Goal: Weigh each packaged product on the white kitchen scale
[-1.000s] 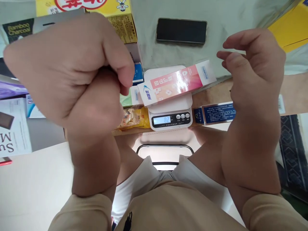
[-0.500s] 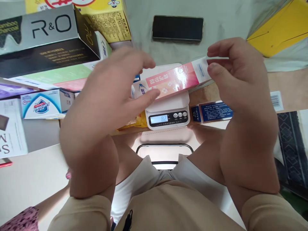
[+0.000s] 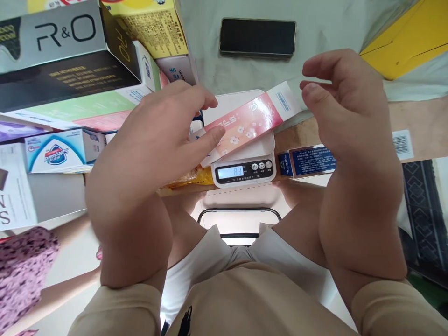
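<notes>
A long pink and white carton [image 3: 250,119] lies slantwise on the white plate of a small kitchen scale [image 3: 250,172]. The lit display reads about 83. My left hand [image 3: 157,130] is over the carton's left end, thumb and fingers apart; that end is partly hidden behind it. To the right of the carton, my right hand [image 3: 345,102] is held in the air with its fingers curved and apart, holding nothing. A dark blue box [image 3: 310,162] lies beside the scale, its right end hidden by my right wrist. A yellow packet [image 3: 196,177] touches the scale's left side.
Stacked boxes, including a silver and black box [image 3: 66,42] and a yellow box [image 3: 154,28], stand at the left. A phone [image 3: 258,38] lies behind the scale. A yellow envelope-like piece [image 3: 409,42] is at the far right. Another person's arm [image 3: 66,289] shows at lower left.
The carton's right end has come away from my right hand, and the carton has turned on the scale. The display went from about 82 to 83. More of the other person shows at lower left.
</notes>
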Available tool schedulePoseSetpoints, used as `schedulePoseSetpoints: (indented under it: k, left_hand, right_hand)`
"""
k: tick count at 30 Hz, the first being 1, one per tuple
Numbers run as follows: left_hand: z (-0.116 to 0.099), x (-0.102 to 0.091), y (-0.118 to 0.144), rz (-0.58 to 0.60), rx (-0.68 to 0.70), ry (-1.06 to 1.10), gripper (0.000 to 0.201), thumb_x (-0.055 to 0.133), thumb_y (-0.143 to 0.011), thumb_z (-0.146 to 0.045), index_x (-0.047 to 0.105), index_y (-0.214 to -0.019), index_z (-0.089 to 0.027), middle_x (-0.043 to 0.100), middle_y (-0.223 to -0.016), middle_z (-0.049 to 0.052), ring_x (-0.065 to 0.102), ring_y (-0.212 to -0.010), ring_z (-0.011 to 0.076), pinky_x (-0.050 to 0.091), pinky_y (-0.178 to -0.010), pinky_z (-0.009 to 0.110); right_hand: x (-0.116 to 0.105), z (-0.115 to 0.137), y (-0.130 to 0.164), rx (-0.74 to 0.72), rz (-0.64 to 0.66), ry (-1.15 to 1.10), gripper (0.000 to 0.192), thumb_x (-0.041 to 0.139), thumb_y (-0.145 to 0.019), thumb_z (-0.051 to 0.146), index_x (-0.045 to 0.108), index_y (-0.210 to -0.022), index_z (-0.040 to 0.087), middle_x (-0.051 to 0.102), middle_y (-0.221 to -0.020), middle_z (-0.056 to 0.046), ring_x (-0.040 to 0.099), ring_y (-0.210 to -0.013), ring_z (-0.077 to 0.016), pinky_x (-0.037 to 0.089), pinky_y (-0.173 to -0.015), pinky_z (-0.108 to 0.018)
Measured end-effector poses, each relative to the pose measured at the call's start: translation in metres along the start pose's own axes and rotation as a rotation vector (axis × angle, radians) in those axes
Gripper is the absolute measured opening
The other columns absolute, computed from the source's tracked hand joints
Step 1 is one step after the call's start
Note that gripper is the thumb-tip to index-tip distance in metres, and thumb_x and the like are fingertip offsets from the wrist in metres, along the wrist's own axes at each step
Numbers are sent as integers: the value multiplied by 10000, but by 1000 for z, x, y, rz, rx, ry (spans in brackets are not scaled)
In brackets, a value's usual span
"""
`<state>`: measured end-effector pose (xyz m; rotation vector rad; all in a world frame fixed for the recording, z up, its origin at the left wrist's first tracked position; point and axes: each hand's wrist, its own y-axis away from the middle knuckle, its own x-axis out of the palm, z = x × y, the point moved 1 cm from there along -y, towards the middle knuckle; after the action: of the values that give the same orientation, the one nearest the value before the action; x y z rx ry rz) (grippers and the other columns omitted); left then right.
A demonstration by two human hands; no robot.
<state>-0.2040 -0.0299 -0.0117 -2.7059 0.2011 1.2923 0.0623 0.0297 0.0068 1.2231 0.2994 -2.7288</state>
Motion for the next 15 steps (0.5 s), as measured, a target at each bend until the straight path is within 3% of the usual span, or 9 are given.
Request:
schedulePoseSetpoints:
  k: [3, 9, 15]
  left_hand:
    - [-1, 2, -1, 108, -46, -97, 501, 523, -902, -532, 657, -1292, -247, 689, -1235, 113, 650, -1183, 390, 503, -1044, 539]
    - [-7, 2, -1, 169, -102, -145, 559, 563, -899, -521, 624, -1349, -195, 666, -1275, 133, 631, -1221, 391, 496, -1077, 569]
    - [-5, 9, -1, 259, -143, -126, 458, 664, -809, -606, 655, -1080, -238, 658, -1026, 81, 647, -996, 341, 532, -945, 568]
  right_hand:
    - [-1, 1, 1, -29, 1, -16, 287, 663, -945, 433, 686, -1191, 287, 641, -1286, 15, 688, -1196, -177, 565, -1120, -413]
    - [0, 1, 1, -12, 13, 11, 279, 658, -948, 403, 683, -1193, 271, 617, -1318, -5, 685, -1206, -188, 578, -1107, -409]
    - [-1, 1, 1, -18, 52, 36, 286, 630, -967, 371, 657, -1229, 262, 629, -1321, -5, 666, -1250, -198, 536, -1141, -454]
